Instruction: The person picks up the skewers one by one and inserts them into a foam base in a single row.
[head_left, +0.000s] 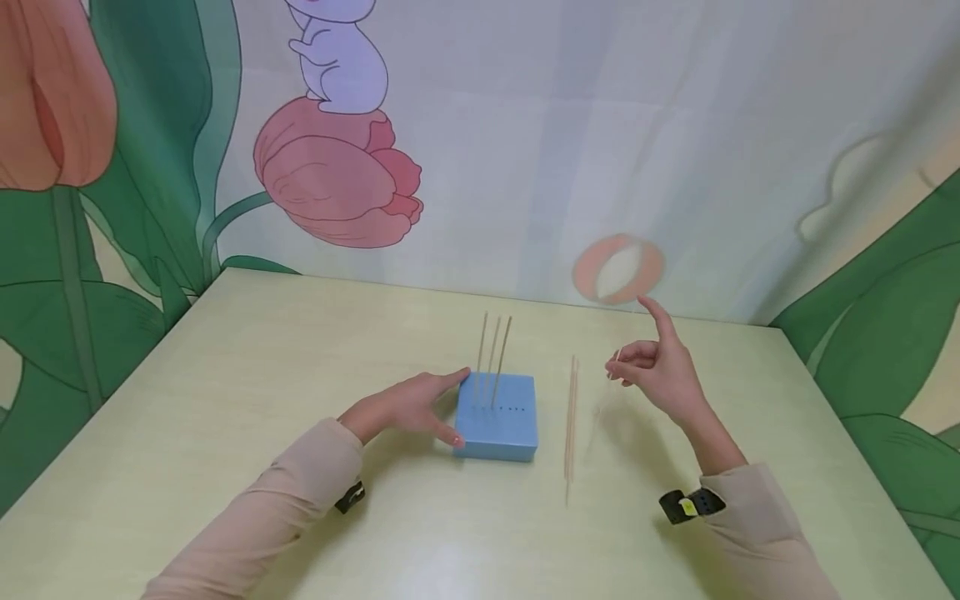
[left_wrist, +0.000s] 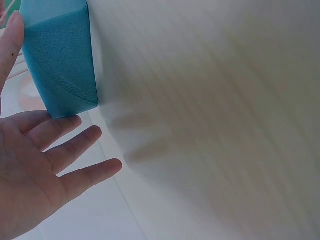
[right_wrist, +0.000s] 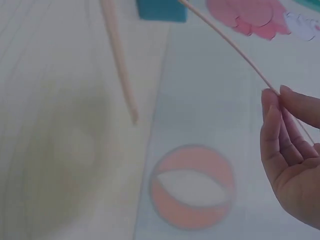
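A blue foam block point(head_left: 497, 433) lies on the table with three thin wooden sticks point(head_left: 495, 350) standing in its top, beside a row of small holes. My left hand point(head_left: 420, 406) is at the block's left side, thumb at the near corner and a finger at the far one; in the left wrist view the other fingers point(left_wrist: 75, 150) are spread straight. To the right, my right hand point(head_left: 660, 371) pinches one thin stick point(right_wrist: 240, 52) between thumb and fingers, above the table, index finger raised. Several loose sticks point(head_left: 572, 425) lie together between the block and my right hand.
The pale wooden table point(head_left: 300, 333) ends at a printed curtain point(head_left: 487, 167) along its back edge, with tulips, leaves and a white animal figure on it. A dark band point(head_left: 692, 505) sits at the right wrist, another point(head_left: 350, 497) at the left.
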